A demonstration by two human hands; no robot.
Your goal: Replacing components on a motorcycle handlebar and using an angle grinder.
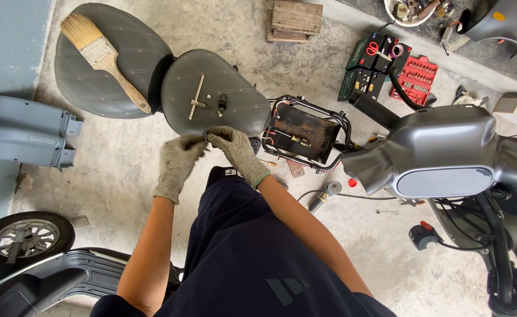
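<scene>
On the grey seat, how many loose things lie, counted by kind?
Paintbrush: 1
T-handle wrench: 1
Small black part: 1
Small round bit, perhaps a nut: 1
Total: 4
Both gloved hands, left hand and right hand, meet at the seat edge.

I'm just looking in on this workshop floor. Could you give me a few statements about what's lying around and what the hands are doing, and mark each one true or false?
1. Both hands wear knitted work gloves. True: the left hand and right hand are gloved.
2. A paintbrush lies on the grey scooter seat. True.
3. The hands are gripping the paintbrush. False: they meet at the seat's near edge, apart from the brush.
4. A T-shaped metal tool lies on the seat. True.
5. The red socket set sits on the seat. False: it lies on the concrete floor, far right.
</scene>
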